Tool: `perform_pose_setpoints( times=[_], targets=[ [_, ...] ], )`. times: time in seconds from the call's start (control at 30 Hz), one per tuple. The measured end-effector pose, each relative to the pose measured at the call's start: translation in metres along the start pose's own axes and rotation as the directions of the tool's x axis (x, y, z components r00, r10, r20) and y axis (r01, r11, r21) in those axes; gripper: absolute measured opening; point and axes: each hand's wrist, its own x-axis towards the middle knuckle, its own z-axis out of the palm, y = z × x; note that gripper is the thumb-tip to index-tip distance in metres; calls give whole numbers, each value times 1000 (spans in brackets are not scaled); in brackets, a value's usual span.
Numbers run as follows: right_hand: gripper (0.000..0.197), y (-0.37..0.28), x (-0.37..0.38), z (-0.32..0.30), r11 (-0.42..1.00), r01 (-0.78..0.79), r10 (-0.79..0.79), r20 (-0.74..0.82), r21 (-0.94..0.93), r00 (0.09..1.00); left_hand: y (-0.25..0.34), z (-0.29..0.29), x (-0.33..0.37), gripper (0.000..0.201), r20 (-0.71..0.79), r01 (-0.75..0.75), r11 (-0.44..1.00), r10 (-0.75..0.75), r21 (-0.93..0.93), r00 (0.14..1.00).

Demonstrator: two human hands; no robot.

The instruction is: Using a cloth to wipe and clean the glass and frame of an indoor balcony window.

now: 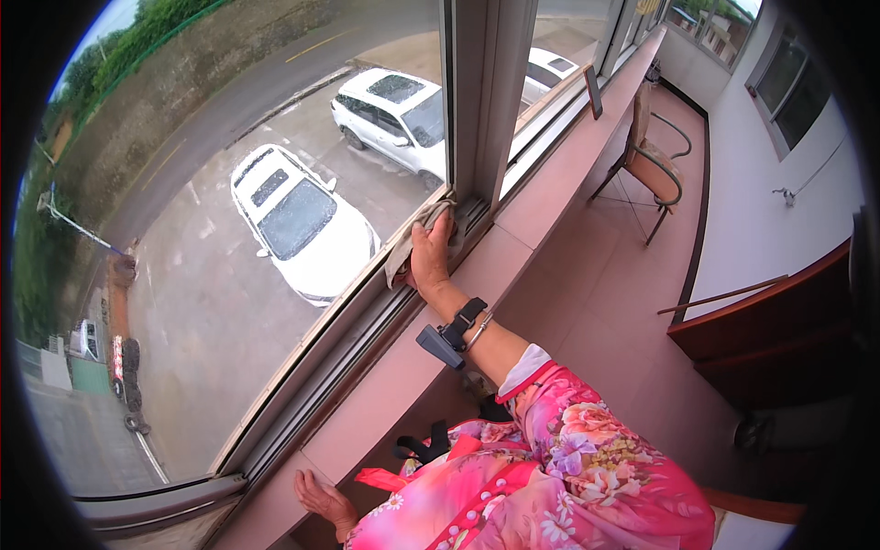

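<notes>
My right hand (431, 255) is closed on a greyish-beige cloth (401, 260) and presses it against the lower window frame, close to the upright frame post (483, 110). Part of the cloth drapes over the outer side of the frame. A dark strap device (444, 344) and a metal bangle sit on that wrist. Lower down, my left hand (325, 502) rests on the pink tiled sill (335, 435), its fingers apart and holding nothing. Between the hands runs the sliding window track (321, 385).
A dark flat object (593, 93) leans on the sill farther along. A chair (653, 165) stands by the right wall. Nearer on the right is brown wooden furniture (765, 321) with a thin stick (724, 293) on it. Outside, below the window, white cars (298, 225) are parked.
</notes>
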Motion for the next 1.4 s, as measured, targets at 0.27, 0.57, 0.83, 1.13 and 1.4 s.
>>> perform_pose_setpoints(
  times=[0.27, 0.57, 0.83, 1.13, 1.4],
  targets=[
    [51, 18, 58, -16, 986, 38, -3, -212, 161, 977, 4, -2, 4, 46, 21, -10, 1000, 10, -4, 1000],
    [56, 30, 13, 4, 989, 130, -119, -143, 74, 983, 3, 6, 2, 44, -8, -20, 1000, 20, -6, 1000],
    [54, 4, -36, -16, 987, -41, 16, 154, 158, 988, -8, 9, 5, 45, -63, -108, 993, 106, -38, 992],
    [51, -6, 58, -27, 1000, 4, -9, -181, -24, 983, 2, 5, 2, 46, -23, -20, 999, 21, 26, 1000],
    [69, 6, -39, 26, 995, -92, 92, -7, 41, 996, 17, -8, 4, 47, -31, 45, 999, -44, 14, 999]
  ],
)
